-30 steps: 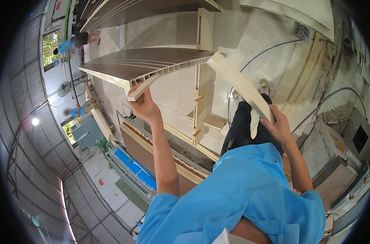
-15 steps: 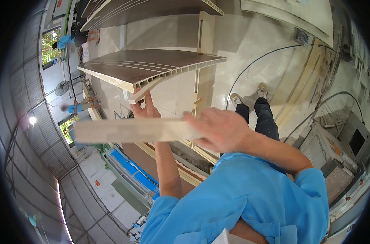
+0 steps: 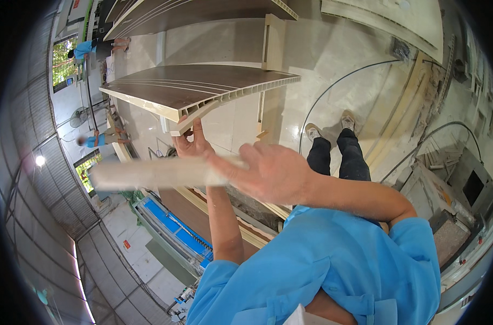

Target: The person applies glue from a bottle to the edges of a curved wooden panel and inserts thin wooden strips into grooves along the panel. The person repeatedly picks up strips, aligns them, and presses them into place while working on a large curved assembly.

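A brown hollow-core panel [image 3: 165, 84], with pale grooves across its face, lies with its open-celled edge toward me. Against the near corner of that edge slants a short pale strip [image 3: 192, 119], its far end meeting the cells. My left hand [image 3: 193, 143] pinches this strip near its lower end, fingertips close to the panel's corner. Nearer to me, my right hand [image 3: 273, 170] is closed around one end of a pale flat bar [image 3: 149, 173]. The bar points left, blurred by motion, and passes in front of my left wrist.
Another grooved panel [image 3: 203, 16] lies beyond, and a pale upright support [image 3: 272, 43] stands between the two. A black hose [image 3: 333, 86] curves over the floor near my feet. Blue-topped machinery [image 3: 173, 225] is at lower left. Two people in blue work at far left.
My right hand has moved left with the bar, closer to my left wrist. My left hand stays on the strip at the panel's corner. The whole view has shifted slightly.
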Tool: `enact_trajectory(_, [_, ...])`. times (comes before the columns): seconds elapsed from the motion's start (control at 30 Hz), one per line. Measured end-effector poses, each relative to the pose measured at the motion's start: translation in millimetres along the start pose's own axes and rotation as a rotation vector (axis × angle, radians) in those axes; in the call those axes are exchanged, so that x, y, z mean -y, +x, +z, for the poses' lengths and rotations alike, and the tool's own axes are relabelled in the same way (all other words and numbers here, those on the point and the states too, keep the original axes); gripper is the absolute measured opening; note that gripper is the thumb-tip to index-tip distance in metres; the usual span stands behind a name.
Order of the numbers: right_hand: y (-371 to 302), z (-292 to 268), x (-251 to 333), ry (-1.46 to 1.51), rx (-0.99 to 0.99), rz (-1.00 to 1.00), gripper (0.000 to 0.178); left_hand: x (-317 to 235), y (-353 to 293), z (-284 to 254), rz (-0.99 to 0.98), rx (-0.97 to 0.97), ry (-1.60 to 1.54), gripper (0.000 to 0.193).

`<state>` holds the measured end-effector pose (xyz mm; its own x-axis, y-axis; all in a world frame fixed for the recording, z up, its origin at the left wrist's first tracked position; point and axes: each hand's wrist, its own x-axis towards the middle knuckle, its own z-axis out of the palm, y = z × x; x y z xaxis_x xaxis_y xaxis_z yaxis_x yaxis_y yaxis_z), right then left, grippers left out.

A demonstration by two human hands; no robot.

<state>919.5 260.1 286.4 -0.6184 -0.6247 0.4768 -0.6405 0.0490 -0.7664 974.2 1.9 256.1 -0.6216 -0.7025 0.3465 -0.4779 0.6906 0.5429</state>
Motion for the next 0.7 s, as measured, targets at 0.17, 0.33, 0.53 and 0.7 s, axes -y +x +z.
enact_trajectory(0.17, [5.9, 3.2, -8.3, 0.008, 0.001, 0.025, 0.077, 4.7, 1.1, 6.6, 0.060, -0.074, -0.229, 0.028])
enact_trajectory(0.33, [2.1, 9.5, -5.7, -0.005, 0.106, 0.051, 0.079, 11.1, 4.2, 5.9, -0.035, -0.068, -0.140, 0.029])
enact_trajectory(0.53, [4.0, 20.4, -14.0, -0.011, 0.113, 0.118, 0.083, 14.2, 5.8, 6.5, 0.173, -0.043, -0.184, 0.030])
enact_trajectory(0.7, [-1.6, 20.0, -9.6, 0.050, 0.105, 0.089, 0.086, 8.2, 5.8, 8.0, 0.074, -0.075, -0.189, 0.029])
